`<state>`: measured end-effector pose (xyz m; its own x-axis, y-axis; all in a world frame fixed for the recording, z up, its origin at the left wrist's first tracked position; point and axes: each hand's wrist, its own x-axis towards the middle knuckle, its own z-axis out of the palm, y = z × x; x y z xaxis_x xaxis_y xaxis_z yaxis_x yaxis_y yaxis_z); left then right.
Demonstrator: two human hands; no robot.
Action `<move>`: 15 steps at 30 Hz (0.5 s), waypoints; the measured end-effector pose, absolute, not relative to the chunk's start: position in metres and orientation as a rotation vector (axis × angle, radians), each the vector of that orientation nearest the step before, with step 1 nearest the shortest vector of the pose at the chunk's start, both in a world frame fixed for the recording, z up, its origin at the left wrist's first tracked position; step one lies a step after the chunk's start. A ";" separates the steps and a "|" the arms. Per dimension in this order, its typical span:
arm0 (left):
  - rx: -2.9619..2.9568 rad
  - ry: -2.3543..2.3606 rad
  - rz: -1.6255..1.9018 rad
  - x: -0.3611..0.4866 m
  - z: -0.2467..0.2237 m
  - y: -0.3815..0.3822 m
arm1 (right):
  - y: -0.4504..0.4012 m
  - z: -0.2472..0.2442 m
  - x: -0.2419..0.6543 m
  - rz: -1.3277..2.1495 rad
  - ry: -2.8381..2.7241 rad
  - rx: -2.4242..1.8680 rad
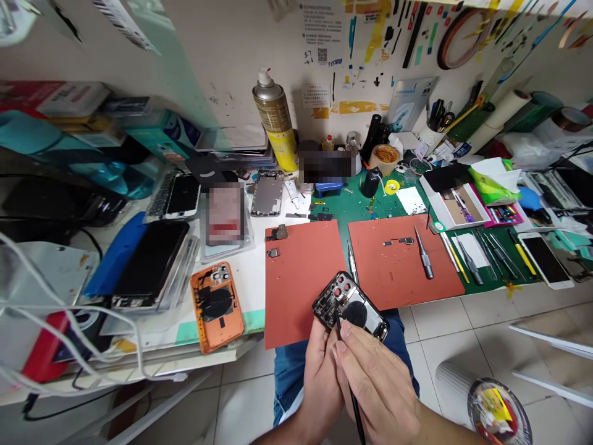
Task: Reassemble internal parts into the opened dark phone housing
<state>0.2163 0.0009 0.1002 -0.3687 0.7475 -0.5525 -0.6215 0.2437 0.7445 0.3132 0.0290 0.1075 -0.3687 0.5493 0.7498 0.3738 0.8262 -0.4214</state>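
Black-framed three-lens phone rear housing (pixel 349 306) rests in the left hand (pixel 322 383), whose fingers curl up behind it and grip it, probably to tilt the open inside toward the worker. The right hand (pixel 375 386) pinches a slim black pick (pixel 354 402), its tip at the inside near a round black coil (pixel 354 313). The housing sits just off the near edge of two red silicone mats, which seem laid out to keep loose parts in view. Small components (pixel 278 233) lie at the far edge of the left mat (pixel 301 309). A steel-tipped screwdriver (pixel 424 253) lies on the right mat (pixel 398 259). Beyond the left mat's left edge lies an orange phone housing (pixel 217 307). A spray can (pixel 275 120) with a yellow base stands toward the back; no brand or label on it can be read.
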 end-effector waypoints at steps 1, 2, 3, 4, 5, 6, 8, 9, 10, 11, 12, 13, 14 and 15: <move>0.141 1.311 1.444 0.216 0.102 0.003 | 0.030 0.108 0.313 0.220 -1.999 -0.687; 0.148 1.314 1.445 0.217 0.103 0.004 | 0.031 0.108 0.312 0.219 -2.005 -0.691; 0.144 1.325 1.451 0.217 0.104 0.006 | 0.032 0.108 0.312 0.210 -2.012 -0.688; 0.129 1.343 1.459 0.217 0.104 0.007 | 0.034 0.108 0.312 0.198 -2.025 -0.676; 0.106 1.367 1.468 0.217 0.104 0.008 | 0.035 0.107 0.312 0.184 -2.041 -0.658; 0.075 1.392 1.477 0.218 0.104 0.009 | 0.036 0.107 0.312 0.168 -2.056 -0.637; 0.013 1.432 1.485 0.219 0.103 0.009 | 0.038 0.107 0.313 0.137 -2.081 -0.604; -0.008 1.436 1.483 0.220 0.102 0.009 | 0.039 0.107 0.314 0.128 -2.101 -0.591; -0.022 1.430 1.479 0.221 0.101 0.008 | 0.040 0.107 0.315 0.123 -2.121 -0.580; -0.030 1.418 1.480 0.222 0.100 0.008 | 0.040 0.107 0.315 0.120 -2.136 -0.569; -0.028 1.401 1.486 0.222 0.099 0.006 | 0.040 0.108 0.316 0.122 -2.148 -0.560; -0.014 1.381 1.495 0.222 0.097 0.005 | 0.040 0.108 0.316 0.126 -2.152 -0.554; 0.013 1.353 1.497 0.221 0.095 0.004 | 0.041 0.108 0.317 0.131 -2.152 -0.549; 0.046 1.320 1.493 0.220 0.093 0.002 | 0.041 0.108 0.317 0.136 -2.149 -0.548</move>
<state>0.2201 0.0020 0.0930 -0.4095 0.7046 -0.5796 -0.6614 0.2083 0.7205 0.3173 0.0409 0.1083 -0.5085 0.4317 0.7451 0.3346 0.8963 -0.2909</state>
